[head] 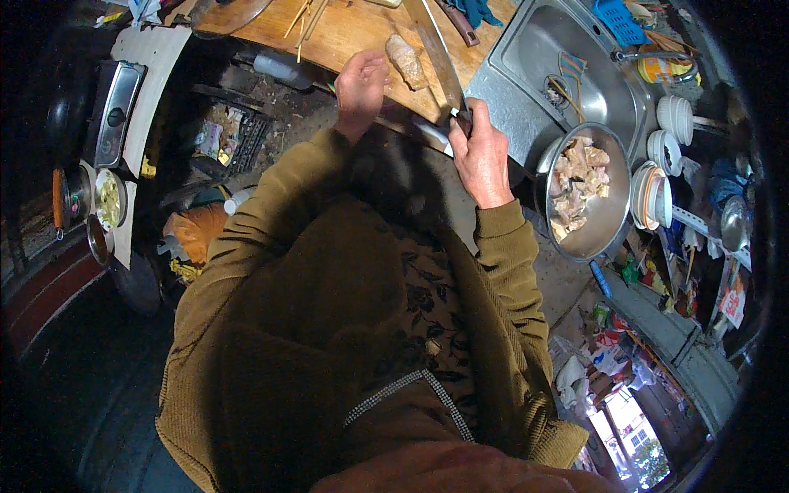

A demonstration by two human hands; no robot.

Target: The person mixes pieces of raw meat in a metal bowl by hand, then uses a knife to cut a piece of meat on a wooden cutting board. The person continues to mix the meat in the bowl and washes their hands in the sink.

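My right hand (pixel 482 151) grips the dark handle of a knife (pixel 439 58) with a long, broad blade pointing away over the wooden board (pixel 351 34). Left of the blade lies a piece of meat (pixel 407 60), apart from my fingers. My left hand (pixel 362 83) is at the board's near edge, just left of that meat, its fingers partly curled and slightly blurred, with nothing seen in it. On the right, a metal bowl (pixel 607 222) holds several cut chunks of meat (pixel 579 175).
A steel sink (pixel 530 49) adjoins the board; stacked bowls (pixel 653 194) stand beyond the metal bowl. Chopsticks (pixel 315 21) and a brown-handled utensil (pixel 459 21) lie on the board. At left are a gas stove (pixel 119 117) and a bowl of food (pixel 110 198).
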